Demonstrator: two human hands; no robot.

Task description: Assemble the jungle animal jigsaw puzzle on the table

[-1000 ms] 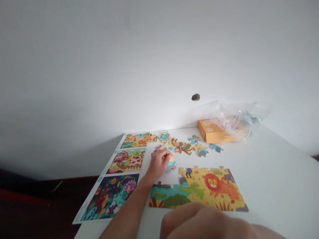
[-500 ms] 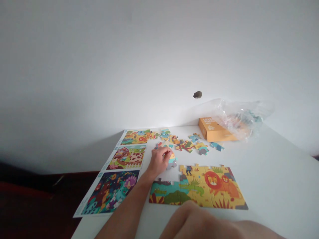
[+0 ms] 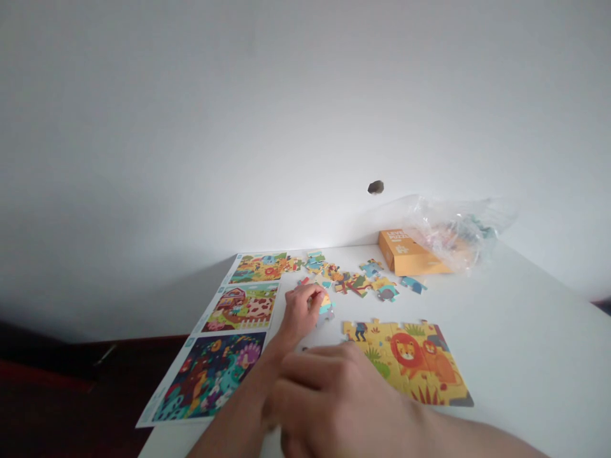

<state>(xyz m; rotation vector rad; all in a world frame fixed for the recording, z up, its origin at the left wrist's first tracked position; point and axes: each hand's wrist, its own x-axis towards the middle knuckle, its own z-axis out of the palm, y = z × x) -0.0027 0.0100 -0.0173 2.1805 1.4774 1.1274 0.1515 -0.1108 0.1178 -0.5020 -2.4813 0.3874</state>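
My left hand [image 3: 300,309] reaches out over the white table [image 3: 515,343], fingers pinched on a yellow and blue puzzle piece [image 3: 326,303] just above the partly joined lion puzzle [image 3: 414,361]. Close to the camera, my right hand [image 3: 344,397] lies low with its fingers stretched out and pointing left, covering the puzzle's left part. Nothing shows in it. Several loose puzzle pieces [image 3: 356,280] are scattered behind the left hand.
A sheet with three reference pictures [image 3: 229,331] lies along the table's left edge. An orange puzzle box [image 3: 405,253] and a crumpled clear plastic bag [image 3: 458,232] sit at the back right against the white wall. A dark floor lies beyond the left edge.
My right hand has risen and moved left, now covering the left part of the lion puzzle. My left hand has kept its pinch on the piece and shifted slightly.
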